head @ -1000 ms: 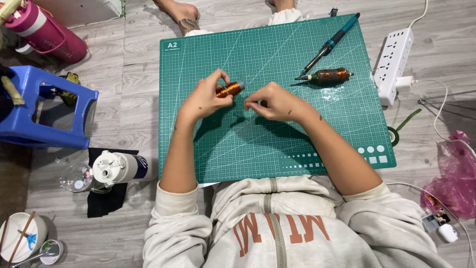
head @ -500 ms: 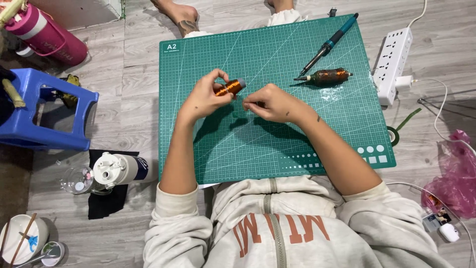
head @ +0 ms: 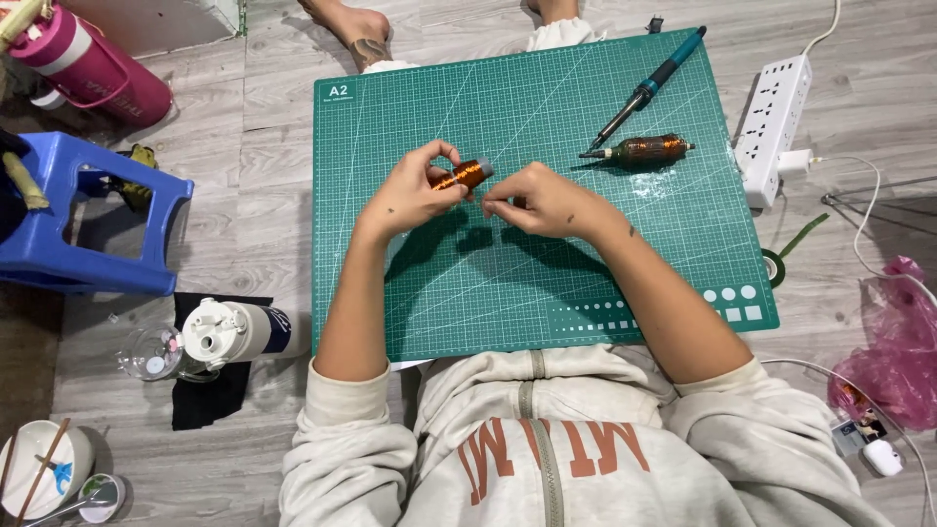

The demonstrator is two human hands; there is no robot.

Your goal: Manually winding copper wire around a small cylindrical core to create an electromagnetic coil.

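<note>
A small coil (head: 461, 176) wound with shiny copper-orange wire is held above the green cutting mat (head: 508, 283), near its middle; it is gripped lengthwise between the fingers of the left hand (head: 415, 190); one pale end is turned towards the right hand (head: 537, 200), whose fingertips are pinched just beside it.

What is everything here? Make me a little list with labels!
surface: green cutting mat on a grey floor
left hand: holds a small copper coil
right hand: fingertips pinched beside the coil
on mat: soldering iron, second coil
right of mat: white power strip, pink bag
left of mat: blue stool, white bottle, pink bottle
</note>
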